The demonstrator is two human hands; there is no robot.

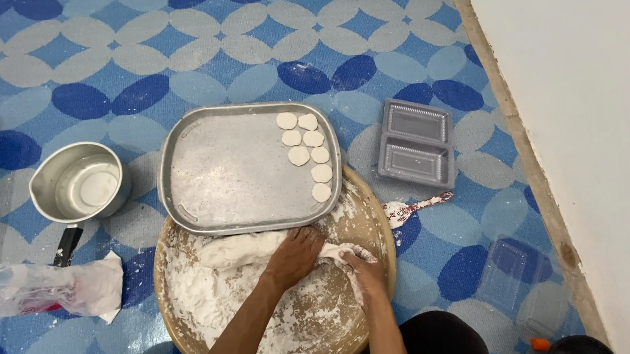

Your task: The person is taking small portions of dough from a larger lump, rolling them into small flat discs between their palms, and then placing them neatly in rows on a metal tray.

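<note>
Head view, only one: person's on the floor w/ a round wooden board [192,308] in front, floured all over. Left hand [294,257] presses flat, fingers spread, on a long roll of white dough [243,248] lying across the board's 12 o'clock edge; looks like it pins the roll down. Right hand [361,269] is curled tight round the dough's right end at approx 3 o'clock, prob. so a bit can be pinched off. Metal tray [235,174] overlaps the board's far rim, close enough to reach; small dough discs [306,155] are lined up in two rows along its right side, rest of tray just floured. At 9–10 o'clock a saucepan [79,185] w/ water. At 8 o'clock a crumpled plastic bag [52,288]. At 2 o'clock an open plastic container [415,143], a spoon [415,209] just below it. Tray edge crowds the dough roll from behind.
</note>
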